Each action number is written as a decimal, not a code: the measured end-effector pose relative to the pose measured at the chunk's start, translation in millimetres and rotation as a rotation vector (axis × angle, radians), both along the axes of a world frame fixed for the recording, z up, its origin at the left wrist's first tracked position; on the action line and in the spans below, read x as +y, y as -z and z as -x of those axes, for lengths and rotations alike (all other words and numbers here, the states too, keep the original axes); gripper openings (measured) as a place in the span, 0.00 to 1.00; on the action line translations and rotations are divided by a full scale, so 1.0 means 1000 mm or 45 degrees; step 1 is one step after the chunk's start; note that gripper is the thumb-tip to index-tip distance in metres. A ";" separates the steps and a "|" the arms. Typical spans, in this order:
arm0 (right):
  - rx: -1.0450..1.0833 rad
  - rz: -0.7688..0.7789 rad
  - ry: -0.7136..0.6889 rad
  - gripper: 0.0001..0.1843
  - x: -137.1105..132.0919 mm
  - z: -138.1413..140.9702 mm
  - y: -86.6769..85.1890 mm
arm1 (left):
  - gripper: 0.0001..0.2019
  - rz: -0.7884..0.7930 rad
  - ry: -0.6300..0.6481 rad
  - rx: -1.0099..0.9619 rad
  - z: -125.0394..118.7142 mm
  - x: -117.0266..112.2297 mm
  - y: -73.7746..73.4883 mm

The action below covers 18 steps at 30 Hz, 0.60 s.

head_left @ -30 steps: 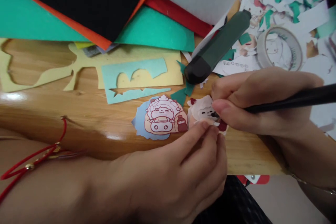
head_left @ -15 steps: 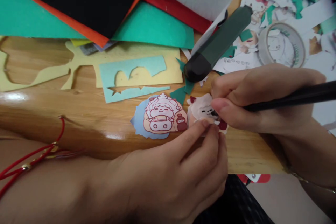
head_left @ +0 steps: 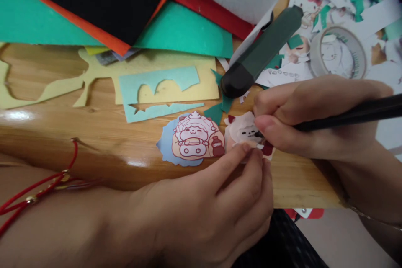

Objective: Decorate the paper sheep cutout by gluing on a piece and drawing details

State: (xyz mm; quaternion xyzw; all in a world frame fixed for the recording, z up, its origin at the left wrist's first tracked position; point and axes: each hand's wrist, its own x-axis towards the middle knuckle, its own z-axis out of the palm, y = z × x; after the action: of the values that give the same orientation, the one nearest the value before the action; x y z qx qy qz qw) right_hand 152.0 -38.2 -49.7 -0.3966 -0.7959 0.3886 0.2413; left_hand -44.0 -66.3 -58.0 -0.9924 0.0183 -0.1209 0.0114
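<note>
My right hand (head_left: 317, 121) grips a black pen (head_left: 354, 114) with its tip on a small white and red paper cutout (head_left: 243, 132) lying on the wooden table (head_left: 103, 150). My left hand (head_left: 216, 205) pinches the lower edge of that cutout with thumb and fingertips, holding it down. Just left of it lies a cartoon character cutout (head_left: 192, 140) on a pale blue backing. A red string bracelet (head_left: 40, 188) is on my left wrist.
A dark green glue-gun-like tool (head_left: 260, 52) lies above my right hand. A roll of clear tape (head_left: 337, 52) sits among paper scraps at the top right. Green, orange, black and red sheets (head_left: 185, 29) overlap at the back. Yellow (head_left: 176, 90) and light blue (head_left: 160, 79) offcuts lie mid-table.
Almost nothing has shifted; both hands stay on the small cutout, with only tiny movement of the pen tip and the view.
</note>
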 end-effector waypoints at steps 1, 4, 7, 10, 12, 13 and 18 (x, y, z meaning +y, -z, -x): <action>0.011 -0.003 -0.009 0.21 0.000 0.000 0.000 | 0.22 0.001 0.003 0.000 0.000 0.000 0.000; -0.041 0.009 -0.034 0.19 0.001 -0.001 -0.001 | 0.22 -0.004 0.007 -0.009 0.000 0.000 0.000; -0.081 0.010 -0.050 0.18 0.001 -0.002 -0.002 | 0.22 -0.003 -0.007 -0.009 0.000 0.000 0.000; -0.038 0.004 -0.017 0.19 0.000 -0.002 -0.003 | 0.22 -0.011 -0.001 -0.001 0.000 0.000 0.000; -0.016 0.012 0.049 0.19 -0.001 -0.002 -0.002 | 0.22 -0.008 -0.005 -0.005 0.001 0.000 0.000; -0.014 0.017 0.060 0.19 -0.001 -0.002 -0.001 | 0.22 -0.002 -0.007 -0.011 0.001 -0.001 0.000; 0.370 0.033 0.123 0.20 -0.002 -0.002 0.008 | 0.20 0.050 -0.070 -0.036 -0.001 -0.007 0.003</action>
State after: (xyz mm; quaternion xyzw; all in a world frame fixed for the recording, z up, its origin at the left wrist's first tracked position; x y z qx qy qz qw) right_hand 153.9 -40.7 -57.4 -0.3769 -0.7276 0.4400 0.3673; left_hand -42.8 -73.8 -61.0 -0.9908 -0.0114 -0.1348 -0.0047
